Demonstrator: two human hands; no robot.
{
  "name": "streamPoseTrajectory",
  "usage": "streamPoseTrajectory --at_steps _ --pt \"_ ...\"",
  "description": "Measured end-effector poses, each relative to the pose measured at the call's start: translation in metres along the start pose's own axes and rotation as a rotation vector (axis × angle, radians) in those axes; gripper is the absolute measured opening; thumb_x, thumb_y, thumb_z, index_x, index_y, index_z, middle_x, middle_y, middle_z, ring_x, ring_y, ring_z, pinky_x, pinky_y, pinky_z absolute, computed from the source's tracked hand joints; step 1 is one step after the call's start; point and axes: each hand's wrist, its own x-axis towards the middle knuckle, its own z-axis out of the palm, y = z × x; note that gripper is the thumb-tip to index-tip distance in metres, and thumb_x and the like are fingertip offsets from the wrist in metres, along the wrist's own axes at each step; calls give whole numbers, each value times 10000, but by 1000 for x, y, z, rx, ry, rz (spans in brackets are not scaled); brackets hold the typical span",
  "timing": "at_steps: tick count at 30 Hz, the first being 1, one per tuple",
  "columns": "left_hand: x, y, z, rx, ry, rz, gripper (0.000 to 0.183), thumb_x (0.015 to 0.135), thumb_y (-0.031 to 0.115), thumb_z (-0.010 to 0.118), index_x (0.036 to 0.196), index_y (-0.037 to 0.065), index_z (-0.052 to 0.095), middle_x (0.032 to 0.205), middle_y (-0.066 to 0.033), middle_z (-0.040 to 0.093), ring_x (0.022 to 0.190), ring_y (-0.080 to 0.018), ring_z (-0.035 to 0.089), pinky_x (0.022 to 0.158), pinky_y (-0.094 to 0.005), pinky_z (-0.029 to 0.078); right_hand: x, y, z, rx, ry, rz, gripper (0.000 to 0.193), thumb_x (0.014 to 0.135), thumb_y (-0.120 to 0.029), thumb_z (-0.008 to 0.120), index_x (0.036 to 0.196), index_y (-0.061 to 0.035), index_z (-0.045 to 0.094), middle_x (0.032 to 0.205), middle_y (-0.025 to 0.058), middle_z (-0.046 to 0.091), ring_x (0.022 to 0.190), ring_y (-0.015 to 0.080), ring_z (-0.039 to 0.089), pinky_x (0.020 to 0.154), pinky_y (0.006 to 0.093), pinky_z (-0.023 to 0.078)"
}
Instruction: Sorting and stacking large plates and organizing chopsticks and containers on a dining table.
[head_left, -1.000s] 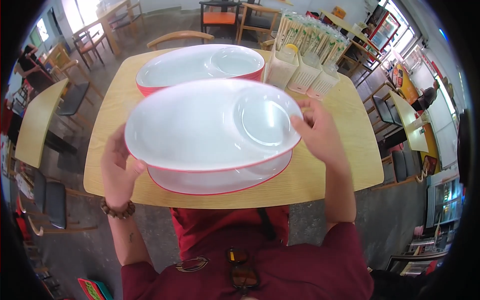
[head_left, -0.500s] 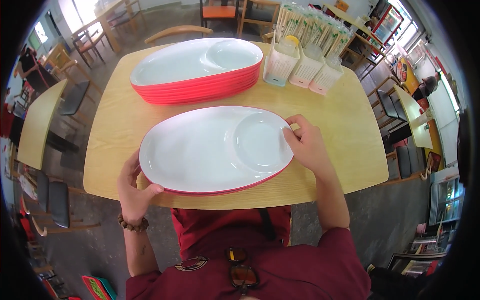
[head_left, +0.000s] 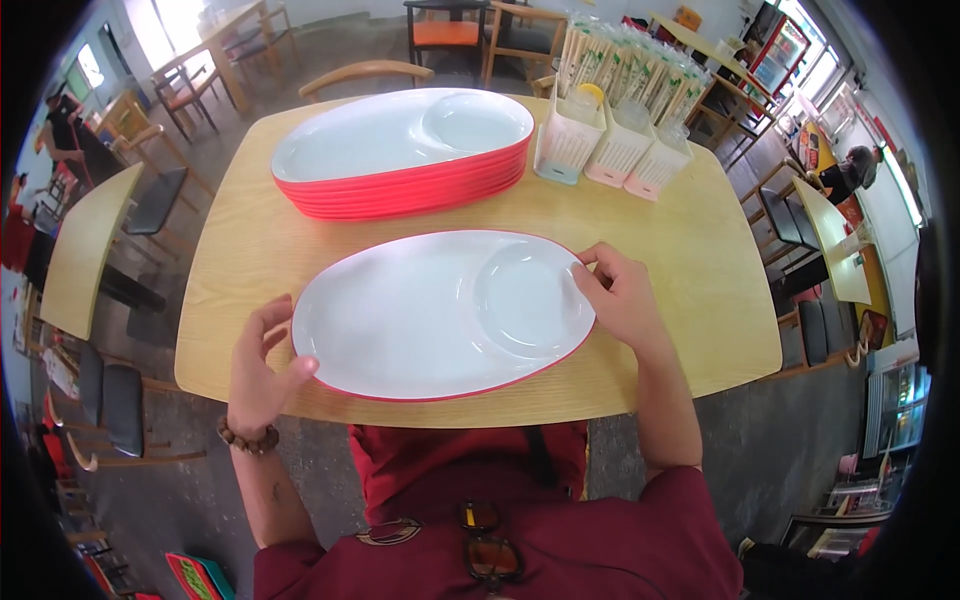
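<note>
A white oval plate [head_left: 390, 310] with a red rim and a round compartment at its right end lies in front of me on the wooden table. My right hand [head_left: 622, 295] pinches its right rim, thumb over the top and fingers at the edge. Beside the left end is my left hand [head_left: 265, 365], its fingers spread and slightly curled. That thumb is close to the rim; whether it touches, I cannot tell. Behind the plate stands a stack of matching plates [head_left: 405, 185], red on the outside and white inside.
White holders [head_left: 570, 140] with wrapped chopsticks [head_left: 630, 70] stand at the table's back right. The wooden table [head_left: 700, 350] has rounded corners. Chairs [head_left: 120, 410] and other tables [head_left: 90, 250] surround it. People [head_left: 70, 140] are far off at left and right.
My left hand has loosened from the plate's left rim and moved slightly outward. The right hand keeps its hold. The whole scene has shifted a little down and right in view.
</note>
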Motion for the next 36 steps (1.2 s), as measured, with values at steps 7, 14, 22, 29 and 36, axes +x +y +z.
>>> streamPoseTrajectory --at_steps 7,14,22,29,36 --pt "98 21 -10 68 185 55 635 912 262 735 1394 -61 476 1408 -203 534 1311 -300 522 1068 -419 441 11 -20 -10 -160 148 -169 310 936 -246 667 1080 27 697 928 174 688 858 237 663 754 351 523" --pt "192 -28 1 -56 386 53 678 955 361 675 1418 -86 459 1405 -232 548 1306 -314 533 1072 -397 436 73 -62 0 -87 125 -192 464 966 -354 637 1222 33 626 1098 174 693 1017 252 658 846 377 517" --pt "192 -37 21 -169 356 60 662 983 374 631 1464 -35 435 1417 -188 544 1322 -293 505 1081 -399 420 150 -45 27 -34 11 15 516 955 -373 628 1287 21 588 1156 183 672 1049 277 654 934 400 497" --pt "189 -47 25 -204 354 137 593 1058 338 526 1514 -11 375 1274 -133 607 1142 -163 563 1026 -310 422 148 -43 43 122 89 -71 480 939 -323 629 1280 13 594 1116 150 687 1055 266 645 953 386 482" --pt "187 -47 25 -230 344 100 642 1039 364 543 1521 -19 363 1482 -203 470 1367 -309 448 1114 -398 380 148 -47 42 140 95 -36 420 919 -283 653 1208 21 625 980 89 658 888 204 605 814 357 485"
